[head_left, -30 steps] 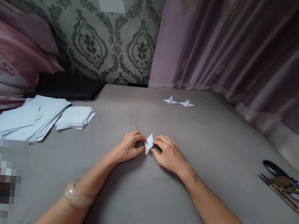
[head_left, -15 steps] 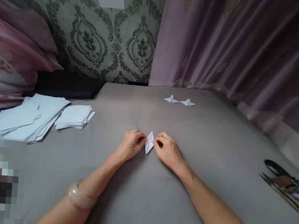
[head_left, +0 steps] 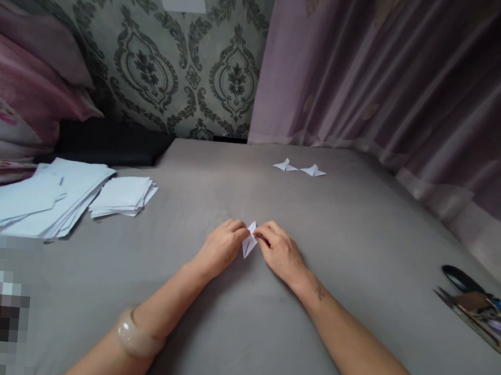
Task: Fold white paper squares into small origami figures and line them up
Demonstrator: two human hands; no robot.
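Note:
A small white folded paper (head_left: 248,247), shaped like a narrow diamond with a slit down its lower half, lies between my hands on the grey cloth. My left hand (head_left: 224,244) pinches its left side, thumb and finger reaching over its middle. From the other side my right hand (head_left: 280,252) pinches the paper's upper right edge with thumb and forefinger. Both sets of fingertips nearly meet and cover part of the folds. Farther back stand two finished-looking folded paper birds, a left paper bird (head_left: 286,165) and a right paper bird (head_left: 313,170).
To the left are a small stack of paper squares (head_left: 122,195) and larger paper sheets (head_left: 36,199), with a black cloth (head_left: 115,142) behind. Scissors (head_left: 469,320) and other small items lie at the right edge, near the curtain (head_left: 350,74).
My left thumb and fingers have moved right, over the middle of the folded paper. My right fingertips have shifted slightly left, so the two hands are closer together.

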